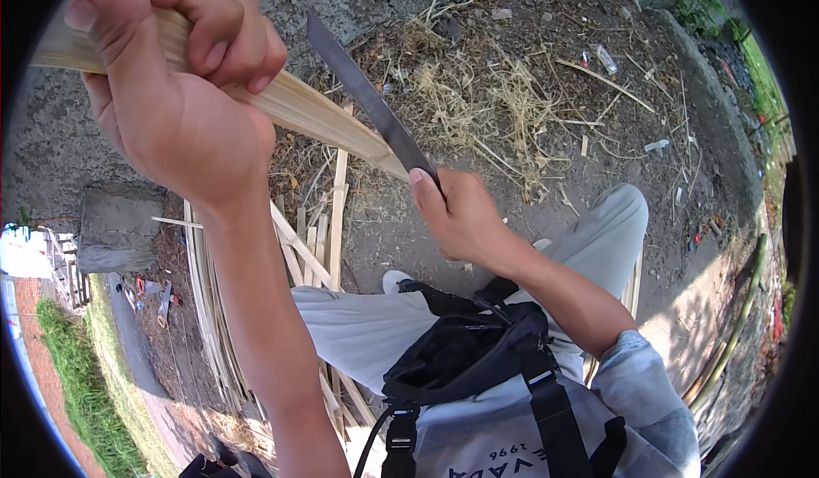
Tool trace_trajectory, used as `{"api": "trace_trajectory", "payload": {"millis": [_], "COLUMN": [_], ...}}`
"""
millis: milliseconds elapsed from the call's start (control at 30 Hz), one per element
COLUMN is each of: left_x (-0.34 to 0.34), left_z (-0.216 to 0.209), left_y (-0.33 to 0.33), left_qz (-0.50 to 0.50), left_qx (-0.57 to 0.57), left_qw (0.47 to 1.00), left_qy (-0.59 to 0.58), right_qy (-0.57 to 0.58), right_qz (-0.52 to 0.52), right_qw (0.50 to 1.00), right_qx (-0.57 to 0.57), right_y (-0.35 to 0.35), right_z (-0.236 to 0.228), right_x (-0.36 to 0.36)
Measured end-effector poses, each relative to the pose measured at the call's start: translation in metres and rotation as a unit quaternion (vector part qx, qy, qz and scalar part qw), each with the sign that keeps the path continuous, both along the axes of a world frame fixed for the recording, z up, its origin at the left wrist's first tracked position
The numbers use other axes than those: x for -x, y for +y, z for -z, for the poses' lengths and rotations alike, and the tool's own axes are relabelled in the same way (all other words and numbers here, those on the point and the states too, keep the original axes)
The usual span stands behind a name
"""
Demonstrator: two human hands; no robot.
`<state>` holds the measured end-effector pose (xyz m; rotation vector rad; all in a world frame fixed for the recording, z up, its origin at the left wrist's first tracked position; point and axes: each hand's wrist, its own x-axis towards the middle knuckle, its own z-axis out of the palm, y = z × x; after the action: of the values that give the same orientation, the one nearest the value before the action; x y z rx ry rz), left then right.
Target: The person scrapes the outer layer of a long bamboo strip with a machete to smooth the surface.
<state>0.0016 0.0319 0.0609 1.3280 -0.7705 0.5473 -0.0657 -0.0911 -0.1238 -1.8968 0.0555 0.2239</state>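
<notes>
My left hand (183, 94), raised at the upper left, is closed around a long pale strip of split wood (316, 118) that looks like bamboo. The strip slants down to the right, toward my other hand. Low in the centre, my right hand (465, 218) grips a machete (363, 90), its thumb lying along the base of the dark blade. The blade points up and to the left, crossing the strip close to its lower end. The machete's handle is hidden inside my fingers.
Several cut pale slats (337, 222) lie on the ground beside my left forearm, with more long strips (213, 307) farther left. Shavings (520, 111) are heaped ahead, near a plastic bottle (606, 60). A concrete block (124, 226) stands left. A black bag (469, 350) hangs at my waist.
</notes>
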Motion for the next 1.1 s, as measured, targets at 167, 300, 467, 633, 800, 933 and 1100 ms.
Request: {"api": "trace_trajectory", "payload": {"millis": [167, 300, 467, 633, 800, 933, 1100], "left_x": [-0.012, 0.003, 0.011, 0.004, 0.012, 0.017, 0.003], "left_z": [0.007, 0.004, 0.002, 0.008, 0.009, -0.004, 0.01], "left_y": [0.034, 0.042, 0.048, 0.054, 0.046, 0.043, 0.039], "left_qz": [0.066, 0.099, 0.129, 0.226, 0.185, 0.186, 0.115], "left_qx": [0.018, 0.038, 0.013, 0.004, 0.012, -0.016, 0.05], "left_qw": [0.997, 0.992, 0.99, 0.974, 0.983, 0.982, 0.992], "left_qy": [0.037, 0.065, 0.054, 0.028, 0.017, 0.015, 0.019], "right_qy": [-0.028, 0.102, -0.033, 0.065, 0.058, -0.04, 0.068], "right_qz": [-0.052, -0.094, -0.086, -0.088, -0.071, -0.045, -0.045], "right_qw": [0.988, 0.983, 0.995, 0.986, 0.993, 0.997, 0.985], "right_qx": [0.145, 0.122, 0.043, 0.123, 0.076, 0.054, 0.152], "right_y": [-0.015, -0.026, -0.006, -0.026, -0.029, -0.006, -0.03], "right_z": [0.106, 0.049, 0.007, 0.127, 0.1, 0.072, 0.254], "right_x": [-0.016, -0.015, 0.0, 0.001, -0.006, -0.001, 0.023]}}
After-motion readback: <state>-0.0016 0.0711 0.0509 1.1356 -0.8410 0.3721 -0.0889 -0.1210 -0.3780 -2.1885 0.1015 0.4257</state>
